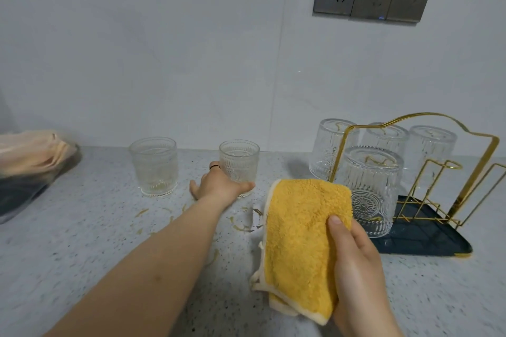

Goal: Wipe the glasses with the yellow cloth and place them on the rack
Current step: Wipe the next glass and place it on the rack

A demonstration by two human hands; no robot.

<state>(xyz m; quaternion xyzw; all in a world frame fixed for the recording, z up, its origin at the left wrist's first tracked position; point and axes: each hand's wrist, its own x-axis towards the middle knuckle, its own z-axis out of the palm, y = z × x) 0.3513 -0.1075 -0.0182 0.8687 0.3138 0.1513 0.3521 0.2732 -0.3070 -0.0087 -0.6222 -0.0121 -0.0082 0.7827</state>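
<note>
The right hand [358,268] grips the cloth [304,232], thumb pressed on top, just left of the rack [476,172] and partly in front of it. Four upturned glasses [372,172] sit on the rack. Left of the rack, two upright glasses stand on the counter [82,241]. The left hand [219,186] is spread wide at the nearer glass [239,161], thumb across its base. Whether it touches is unclear. The farther glass [154,167] stands apart.
</note>
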